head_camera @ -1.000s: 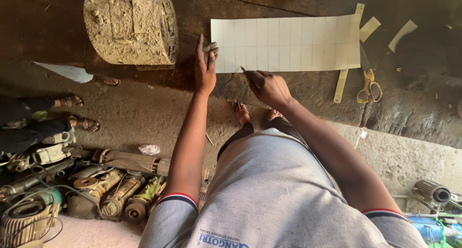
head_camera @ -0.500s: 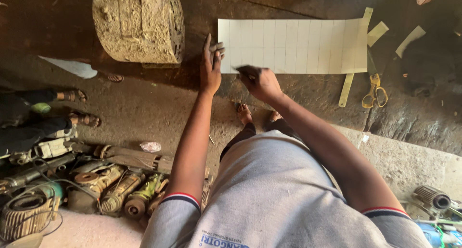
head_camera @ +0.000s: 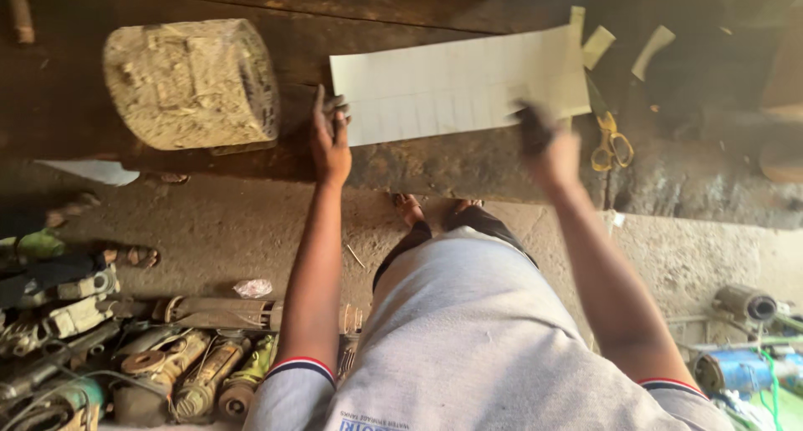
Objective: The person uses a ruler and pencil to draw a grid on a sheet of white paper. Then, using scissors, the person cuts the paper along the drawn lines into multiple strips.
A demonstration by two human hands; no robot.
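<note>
A white sheet ruled with a faint grid (head_camera: 452, 84) lies on a dark, worn workbench (head_camera: 435, 168). My left hand (head_camera: 332, 138) rests flat with its fingertips on the sheet's left edge. My right hand (head_camera: 548, 142) is blurred by motion at the sheet's lower right corner, fingers curled. Whether something is in it cannot be made out. Yellow-handled scissors (head_camera: 611, 142) lie just right of that hand. Cut paper strips (head_camera: 598, 46) lie beyond the sheet's right end.
A rough, dusty drum-shaped block (head_camera: 192, 84) stands on the bench at the left. A white scrap (head_camera: 92, 172) sticks out at the bench edge. Old power tools (head_camera: 167, 372) crowd the floor at lower left; a blue machine (head_camera: 736, 368) sits at lower right.
My right hand has swept from the sheet's left part, beside the left hand, to its right end near the scissors. The left hand stays on the sheet's left edge.
</note>
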